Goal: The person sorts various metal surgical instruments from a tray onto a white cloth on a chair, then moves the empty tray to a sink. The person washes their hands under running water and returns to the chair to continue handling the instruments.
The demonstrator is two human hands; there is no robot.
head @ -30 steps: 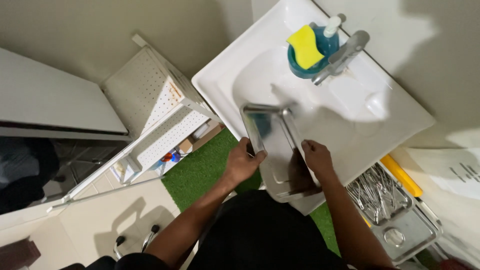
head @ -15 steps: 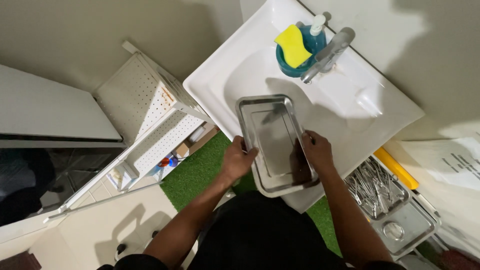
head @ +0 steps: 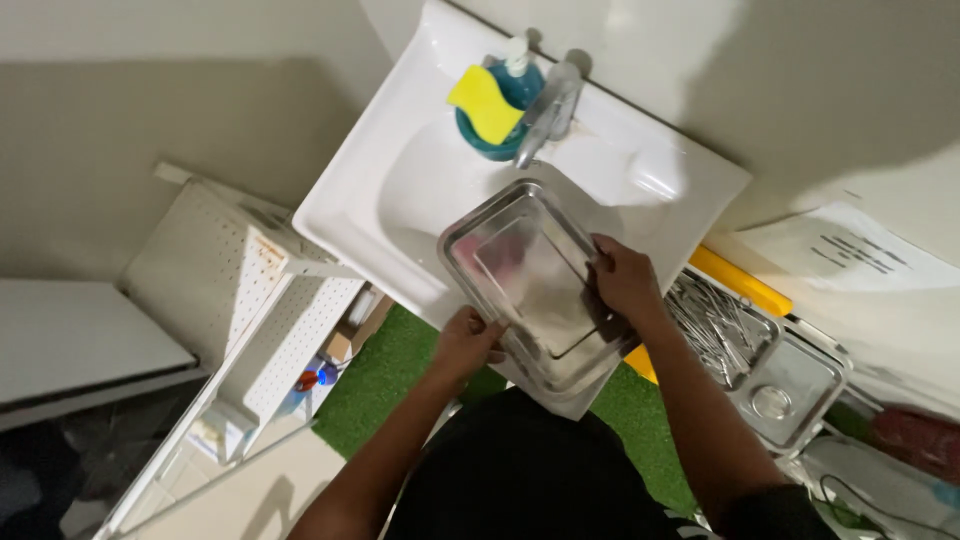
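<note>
Gripping a steel tray [head: 535,285] by both long sides, hands closed, long axis toward the faucet [head: 545,110].

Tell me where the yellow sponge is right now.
In the head view, the yellow sponge sits atop a teal dish at the back of the white sink, just left of the faucet.

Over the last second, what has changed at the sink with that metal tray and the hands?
The steel tray, a second ago tipped up on edge over the basin, has been laid flatter and carried toward the faucet. The left hand and right hand kept their grip on its sides throughout. The yellow sponge and instrument tray stayed put.
</note>
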